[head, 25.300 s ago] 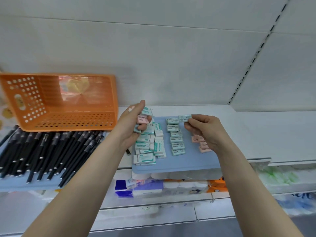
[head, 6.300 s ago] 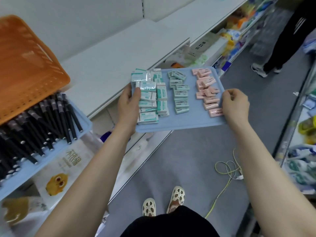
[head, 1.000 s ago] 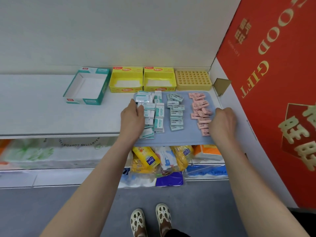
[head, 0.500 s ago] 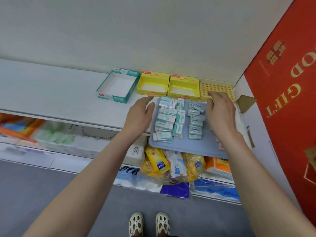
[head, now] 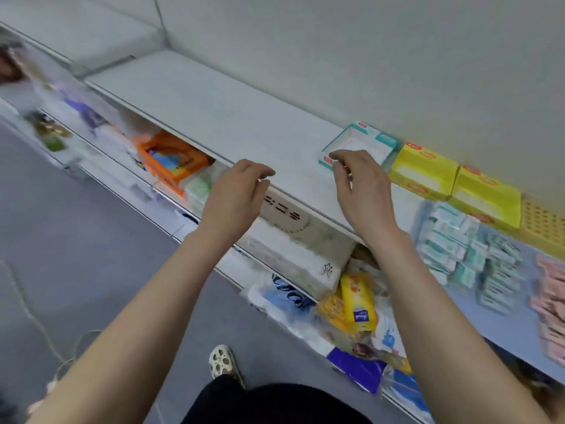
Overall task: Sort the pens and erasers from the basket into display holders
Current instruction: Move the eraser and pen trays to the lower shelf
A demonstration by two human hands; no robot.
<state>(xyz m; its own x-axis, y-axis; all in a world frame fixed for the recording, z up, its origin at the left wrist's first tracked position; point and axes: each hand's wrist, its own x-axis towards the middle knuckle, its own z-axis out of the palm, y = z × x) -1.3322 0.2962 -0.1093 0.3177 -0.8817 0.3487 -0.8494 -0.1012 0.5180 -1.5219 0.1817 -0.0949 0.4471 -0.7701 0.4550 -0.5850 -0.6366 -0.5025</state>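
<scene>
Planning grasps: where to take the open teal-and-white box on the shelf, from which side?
Probably pinch the near wall of the teal-and-white box from above, front-left: open top exposes a thin upright rim; the yellow box crowds its right side.

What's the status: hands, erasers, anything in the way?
Left hand, right hand open, holding nothing. Erasers lie on blue tray, right of both hands. Teal display box beyond right hand, looks empty.

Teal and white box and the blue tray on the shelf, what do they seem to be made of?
The teal and white box looks like printed cardboard, matte, with thin folded walls and red labels. The blue tray is probably smooth plastic, given its even pale colour and flat surface, though blur leaves its finish uncertain.
</scene>
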